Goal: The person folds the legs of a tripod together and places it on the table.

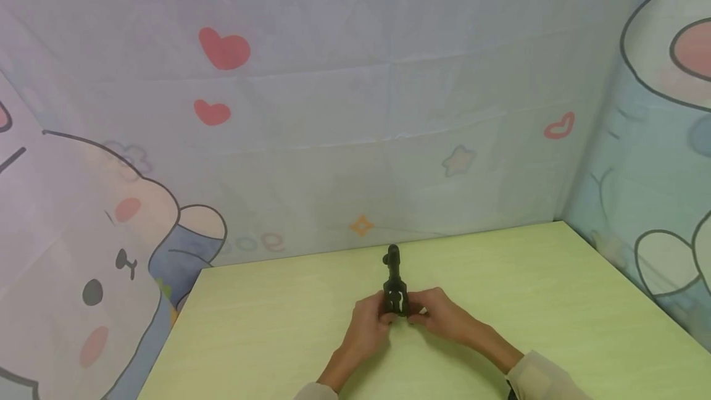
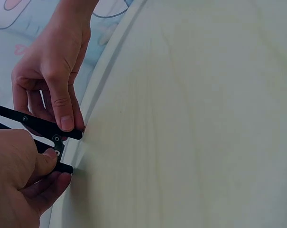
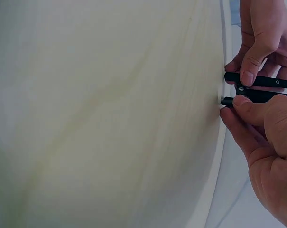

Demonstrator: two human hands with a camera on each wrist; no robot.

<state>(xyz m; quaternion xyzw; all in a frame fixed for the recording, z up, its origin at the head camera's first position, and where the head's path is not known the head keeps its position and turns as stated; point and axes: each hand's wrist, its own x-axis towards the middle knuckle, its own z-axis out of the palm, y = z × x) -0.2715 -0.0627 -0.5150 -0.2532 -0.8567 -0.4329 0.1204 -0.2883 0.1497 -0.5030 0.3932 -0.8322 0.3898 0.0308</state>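
fingers (image 2: pixel 57 189) of left hand (image 1: pixel 366 328) and right hand (image 1: pixel 447 315) pinch black device (image 1: pixel 395 294)

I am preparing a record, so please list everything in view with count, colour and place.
table: 1, pale yellow-green, lower head view
printed backdrop: count unclear, pale lilac-blue, around table
hearts: 3 in head view, red, on backdrop
stars: 3, one orange, two beige, on backdrop
cartoon figures: several, mostly white, left and right
jointed device: 1, black, near table's far edge
dark item: 1, black, bottom edge, unidentifiable
sleeves: 2, cream, bottom edge
left hand: 1, bare, gripping device's left side
right hand: 1, bare, gripping its right side
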